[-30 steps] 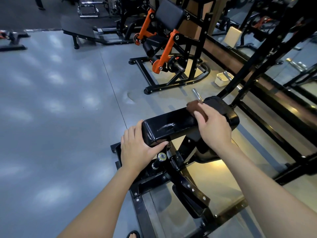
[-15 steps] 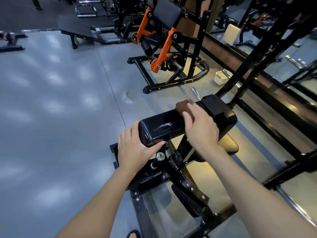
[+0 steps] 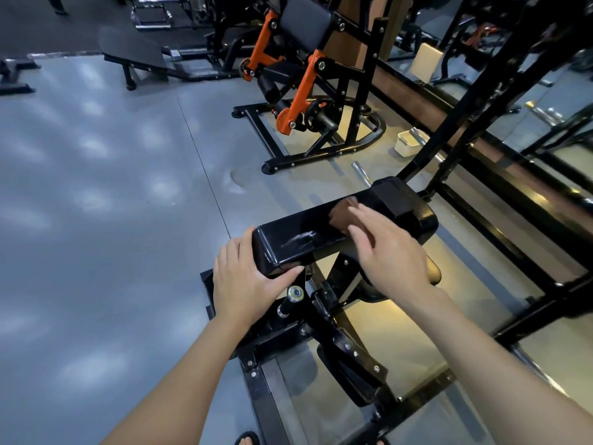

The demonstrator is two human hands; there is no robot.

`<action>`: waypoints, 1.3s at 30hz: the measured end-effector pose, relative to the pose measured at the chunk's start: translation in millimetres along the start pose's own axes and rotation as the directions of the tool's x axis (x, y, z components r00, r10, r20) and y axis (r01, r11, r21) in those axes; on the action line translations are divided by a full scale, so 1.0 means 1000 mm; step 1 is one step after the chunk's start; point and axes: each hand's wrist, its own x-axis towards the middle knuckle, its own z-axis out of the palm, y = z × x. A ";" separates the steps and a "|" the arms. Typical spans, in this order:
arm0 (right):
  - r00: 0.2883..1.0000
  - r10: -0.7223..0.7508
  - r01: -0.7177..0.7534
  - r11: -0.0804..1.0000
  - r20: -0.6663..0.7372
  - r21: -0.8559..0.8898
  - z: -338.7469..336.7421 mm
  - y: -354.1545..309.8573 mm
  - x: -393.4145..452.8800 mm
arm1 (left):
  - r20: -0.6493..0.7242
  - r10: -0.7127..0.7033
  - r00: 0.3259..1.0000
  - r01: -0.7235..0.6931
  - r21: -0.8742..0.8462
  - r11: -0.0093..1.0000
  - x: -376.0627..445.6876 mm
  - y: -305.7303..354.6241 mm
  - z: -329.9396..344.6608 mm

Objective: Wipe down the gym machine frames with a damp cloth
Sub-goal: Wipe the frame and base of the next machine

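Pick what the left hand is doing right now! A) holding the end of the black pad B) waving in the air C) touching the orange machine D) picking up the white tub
A: the left hand grips the near end of the black pad, its thumb tucked under the edge, while the right hand presses the brown cloth on top.

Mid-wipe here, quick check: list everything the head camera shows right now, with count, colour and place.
Pad: one, glossy black, centre, on the near machine.
Cloth: one, brown, blurred, on the pad top.
Machine frame: one, black, below the pad.
Orange-armed machine: one, black and orange, behind.
Bin: one, white, on the floor, right of that machine.
Floor: grey, left.
Left hand: grips the pad's near end.
Right hand: fingers on the cloth, blurred.
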 end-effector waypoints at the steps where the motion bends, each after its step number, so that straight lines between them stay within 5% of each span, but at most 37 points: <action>1: 0.998 0.052 -0.052 0.999 -0.019 -0.007 -0.001 0.010 0.007 | -0.003 -0.001 1.000 0.001 -0.005 1.000 0.000 0.000 -0.001; 4: 0.972 0.234 -0.235 0.972 -0.029 -0.007 0.000 0.013 0.039 | -0.003 0.001 1.000 -0.001 0.010 1.000 0.001 0.000 0.000; 11: 0.999 0.029 -0.029 1.000 0.026 -0.003 0.003 -0.019 0.001 | 0.008 -0.010 1.000 0.010 0.016 1.000 0.002 -0.001 0.001; 16: 0.963 0.267 -0.267 0.964 -0.024 0.021 0.010 -0.013 0.042 | 0.011 -0.005 1.000 0.005 0.025 1.000 0.001 -0.002 0.001; 22: 0.997 0.046 -0.051 0.995 0.064 0.085 0.016 -0.046 -0.006 | -0.003 0.006 1.000 -0.006 0.040 0.999 0.001 -0.002 0.001; 28: 0.950 0.312 -0.309 0.947 -0.018 0.087 0.012 -0.030 0.027 | 0.009 0.008 1.000 -0.008 0.033 0.999 0.000 -0.002 0.000; 33: 0.997 0.020 -0.021 1.000 0.070 0.015 0.014 -0.055 -0.003 | -0.007 0.011 1.000 -0.011 0.023 1.000 0.000 -0.003 0.001; 39: 0.982 0.187 -0.187 0.982 -0.019 0.004 0.016 -0.043 0.014 | -0.016 0.036 0.999 -0.035 0.059 0.998 0.001 -0.006 0.004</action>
